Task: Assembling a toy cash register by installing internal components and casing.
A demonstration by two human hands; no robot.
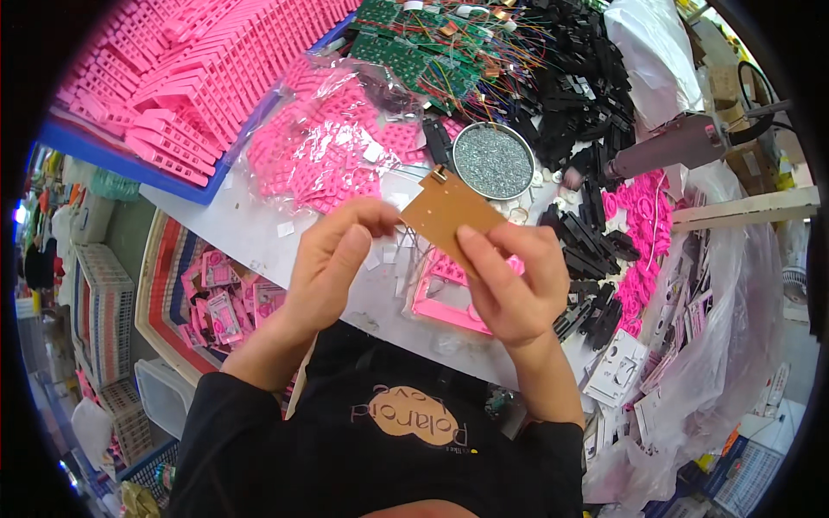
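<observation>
Far left of the round bowl (492, 124), stacked pale baskets (99, 302) are standing beyond the edge of the white table (233, 220). Next, a blue tray (177, 187) is brimming with pink frames (207, 95), while a striped box (162, 302), lower left of the bowl, is holding loose pink pieces (229, 306). Between tray and bowl, a clear bag is bulging with pink pads (324, 142). A pale strip of table is running down-left of the bowl, giving the left hand (332, 259) some room; its fingers are curling beside the board's left corner, but I cannot tell whether they are gripping anything. The brown board (445, 211) is tilting just below the bowl, with the right hand (518, 281) clamping its lower right part under the thumb. Beneath the board, a pink case (449, 315) is lying near the table's front edge. The bowl is holding small grey metal bits (492, 164). Black parts (587, 104) are crowding its right side, and farther right a large clear bag (734, 259) is hanging around pale panels (617, 367).
</observation>
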